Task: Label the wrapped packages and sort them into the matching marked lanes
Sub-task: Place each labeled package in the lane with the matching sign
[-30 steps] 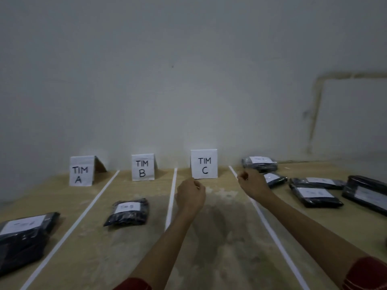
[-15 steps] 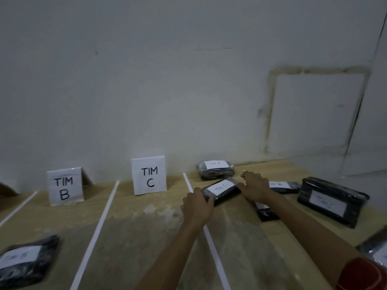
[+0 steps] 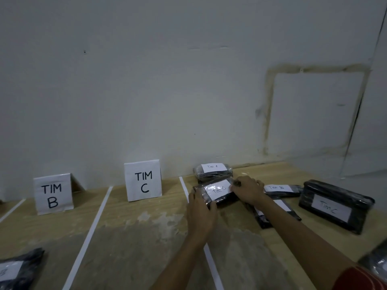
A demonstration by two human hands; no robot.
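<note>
A small black wrapped package with a white "Tim C" label sits just right of the white tape line bounding lane C. My left hand grips its near left end and my right hand grips its right end. Behind it lies a package labelled "Tim A". To the right lie a "Tim B" package, a flat package partly under my right forearm, and a big "Tim C" package. The folded "TIM C" sign and "TIM B" sign stand at the wall.
White tape lines divide the wooden table into lanes. A labelled black package lies in lane B at the bottom left. Another package edge shows at the far right. The wall closes the back.
The view has swung right, away from lane A. Both hands went from closed fists over lane C to the small "Tim C" package and now hold it at both ends.
</note>
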